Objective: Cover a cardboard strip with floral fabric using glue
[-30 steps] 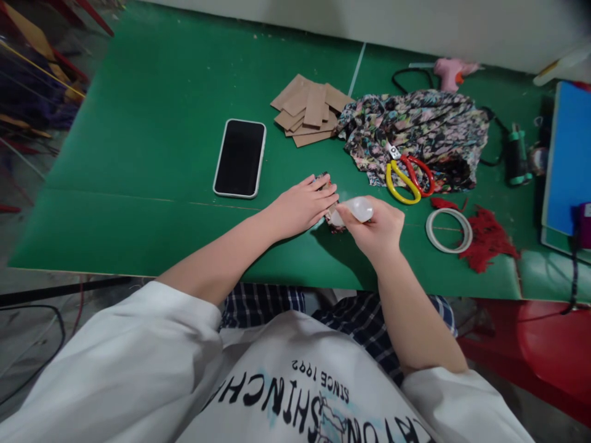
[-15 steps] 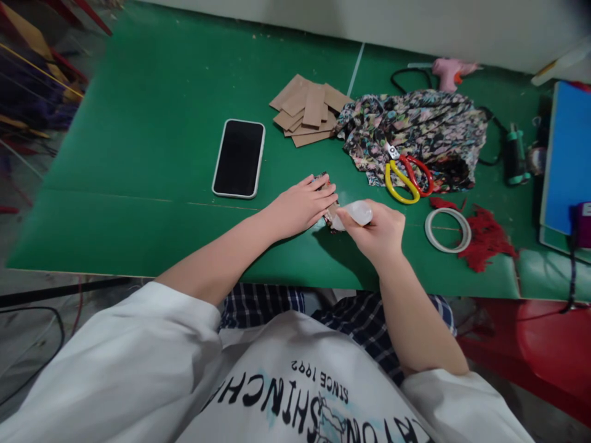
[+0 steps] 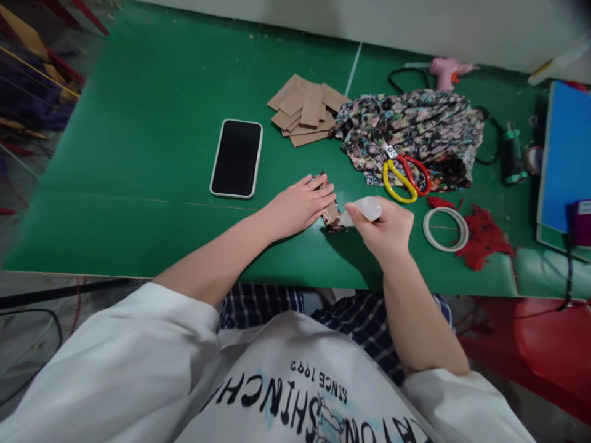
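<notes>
From the head view, the left hand [image 3: 300, 206] lies flat, fingers extended, pressing a small fabric-covered piece [image 3: 330, 214] onto the green tabletop [image 3: 152, 123]; its grip is not closed around anything, only bearing down on the piece. The right hand [image 3: 386, 229] has its grip closed around a small translucent bottle [image 3: 365, 210], tilted so that its tip points left and meets the right edge of the fabric-covered piece. That piece sits near the front edge of the tabletop, directly between the two hands. Behind the left hand, a phone [image 3: 235, 158] lies face up with a dark screen. Further back is a loose stack of cardboard pieces [image 3: 305, 111], and just beside it a crumpled floral fabric [image 3: 415, 129] with yellow-and-red scissors [image 3: 404, 175] resting on its near edge. A roll of tape [image 3: 446, 229] lies to the right of the right hand, touching a clump of red thread [image 3: 484, 239]. A pink glue gun [image 3: 444, 71] lies at the far edge.
</notes>
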`<state>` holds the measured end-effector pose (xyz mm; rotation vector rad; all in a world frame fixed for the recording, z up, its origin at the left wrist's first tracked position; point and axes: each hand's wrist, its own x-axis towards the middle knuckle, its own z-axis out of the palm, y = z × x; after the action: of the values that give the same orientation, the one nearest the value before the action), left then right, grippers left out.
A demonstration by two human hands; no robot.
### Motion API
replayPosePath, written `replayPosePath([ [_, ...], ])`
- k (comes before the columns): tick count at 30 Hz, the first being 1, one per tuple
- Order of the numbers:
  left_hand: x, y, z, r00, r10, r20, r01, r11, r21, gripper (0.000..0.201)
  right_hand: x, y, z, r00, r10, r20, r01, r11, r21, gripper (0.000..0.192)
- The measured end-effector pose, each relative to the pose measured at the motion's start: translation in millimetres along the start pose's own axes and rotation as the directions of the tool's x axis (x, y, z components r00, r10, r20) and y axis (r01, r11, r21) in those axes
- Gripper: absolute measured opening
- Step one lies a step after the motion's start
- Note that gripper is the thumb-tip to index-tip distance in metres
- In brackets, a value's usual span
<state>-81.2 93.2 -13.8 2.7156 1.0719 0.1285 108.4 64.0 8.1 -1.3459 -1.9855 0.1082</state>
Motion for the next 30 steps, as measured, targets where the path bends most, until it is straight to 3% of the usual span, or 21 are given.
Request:
replayPosePath([
  [30,-1,0,0.3,1.0,-0.001,-0.003,0.001,1.0,-0.005,0.041,0,0,3,0.998,-0.032,-0.048,0.032,0.999,0.01,0.039],
])
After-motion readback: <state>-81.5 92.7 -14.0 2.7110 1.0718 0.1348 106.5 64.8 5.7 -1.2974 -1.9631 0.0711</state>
